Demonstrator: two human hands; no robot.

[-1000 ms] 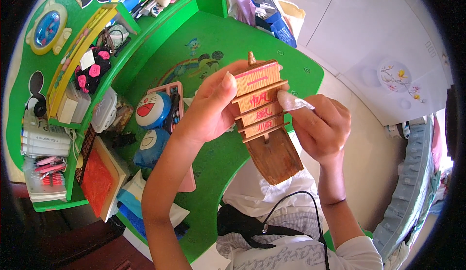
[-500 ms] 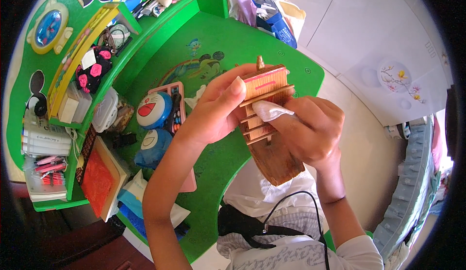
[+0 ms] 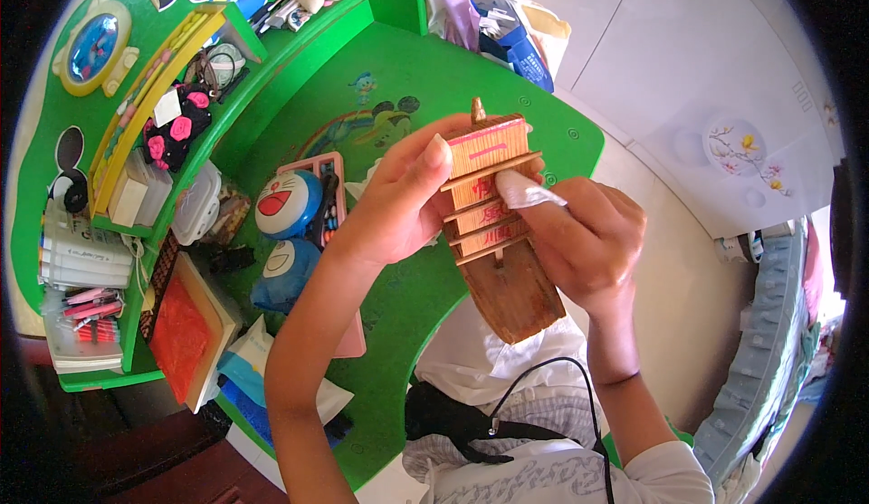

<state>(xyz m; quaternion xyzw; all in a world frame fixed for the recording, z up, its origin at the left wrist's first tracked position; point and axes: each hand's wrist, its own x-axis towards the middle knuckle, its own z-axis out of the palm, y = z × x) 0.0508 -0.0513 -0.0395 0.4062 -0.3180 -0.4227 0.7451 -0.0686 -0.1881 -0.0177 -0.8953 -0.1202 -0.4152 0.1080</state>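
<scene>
A brown wooden model [image 3: 512, 294], boat-like in shape, is held up over the desk's edge in front of me. It has stepped slats with red markings, a peg at its far end and a broad flat near end. My left hand [image 3: 398, 201] is closed around its far left side, the thumb up beside the top panel and the other fingers partly hidden behind. A white tissue [image 3: 532, 192] covers the index fingertip of my right hand [image 3: 593, 241], whose fingers are curled. This covered tip presses on the right side of the upper slats.
Under my arms is a green desk [image 3: 471, 78] with a curved front edge. Round blue-and-white cartoon items [image 3: 288, 205] and a pink tray [image 3: 351, 336] lie at left. Beyond stands a shelf holding a yellow rack [image 3: 149, 110]. Bags [image 3: 520, 42] sit at the far side.
The tissue-covered finger has shifted slightly right and toward the far end across the slats, uncovering more red markings. The model has moved slightly left in my left hand.
</scene>
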